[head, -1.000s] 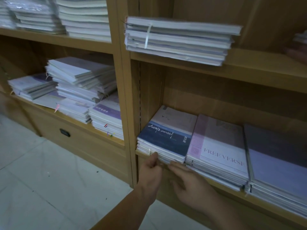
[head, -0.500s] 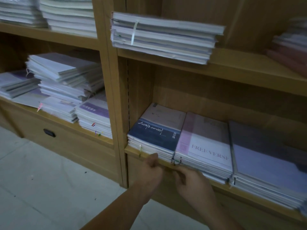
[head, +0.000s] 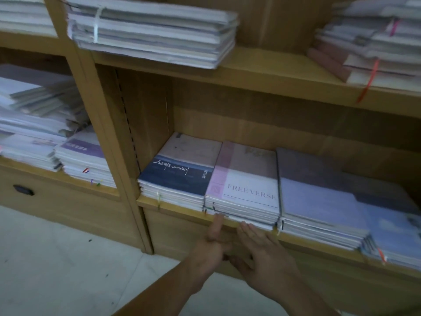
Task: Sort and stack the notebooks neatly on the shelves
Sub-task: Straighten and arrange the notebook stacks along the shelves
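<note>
Three stacks of notebooks lie side by side on the lower right shelf (head: 173, 209): a dark blue-covered stack (head: 175, 176), a pink and white "FREEVERSE" stack (head: 246, 185), and a lilac stack (head: 323, 201). My left hand (head: 209, 245) points a finger up against the front lower edge of the FREEVERSE stack. My right hand (head: 262, 252) lies flat, fingers spread, its fingertips touching the same stack's front edge. Neither hand holds anything.
A strapped bundle of notebooks (head: 150, 35) sits on the shelf above, with another tied pile (head: 373, 44) at upper right. The left bay holds uneven stacks (head: 45, 124) over a drawer with a dark handle (head: 22, 190). Pale tiled floor (head: 57, 270) lies below.
Both hands have shifted right along the shelf edge, from the blue stack's front to the FREEVERSE stack's front. The view has moved closer and to the right.
</note>
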A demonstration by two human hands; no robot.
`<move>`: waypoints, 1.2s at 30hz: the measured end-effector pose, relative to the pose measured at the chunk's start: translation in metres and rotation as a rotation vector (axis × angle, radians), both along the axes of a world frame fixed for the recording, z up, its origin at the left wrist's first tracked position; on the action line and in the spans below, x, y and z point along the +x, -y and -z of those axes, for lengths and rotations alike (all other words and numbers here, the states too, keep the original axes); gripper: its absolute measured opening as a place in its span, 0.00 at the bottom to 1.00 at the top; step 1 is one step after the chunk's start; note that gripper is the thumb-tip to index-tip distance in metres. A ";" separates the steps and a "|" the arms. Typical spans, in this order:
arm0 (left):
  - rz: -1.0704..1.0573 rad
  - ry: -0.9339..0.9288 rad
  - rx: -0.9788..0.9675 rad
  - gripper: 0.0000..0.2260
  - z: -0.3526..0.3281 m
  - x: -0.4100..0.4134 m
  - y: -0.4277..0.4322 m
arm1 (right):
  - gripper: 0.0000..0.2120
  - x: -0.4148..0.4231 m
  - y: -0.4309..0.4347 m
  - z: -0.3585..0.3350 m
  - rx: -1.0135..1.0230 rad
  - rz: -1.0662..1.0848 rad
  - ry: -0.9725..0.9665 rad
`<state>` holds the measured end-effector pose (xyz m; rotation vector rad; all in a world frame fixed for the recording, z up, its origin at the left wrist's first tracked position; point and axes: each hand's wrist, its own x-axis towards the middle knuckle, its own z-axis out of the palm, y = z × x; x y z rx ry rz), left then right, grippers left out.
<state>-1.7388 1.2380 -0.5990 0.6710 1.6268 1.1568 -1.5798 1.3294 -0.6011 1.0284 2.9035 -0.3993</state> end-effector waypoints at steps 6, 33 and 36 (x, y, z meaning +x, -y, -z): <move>0.009 0.065 -0.008 0.38 0.002 0.006 -0.014 | 0.33 0.005 -0.012 -0.004 -0.015 0.014 -0.006; -0.658 -0.936 0.523 0.08 -0.350 -0.147 0.095 | 0.14 -0.100 0.017 -0.383 -0.013 0.154 -0.910; -0.572 -0.837 0.372 0.16 -0.357 -0.164 0.082 | 0.21 -0.124 0.011 -0.388 -0.334 0.311 -0.837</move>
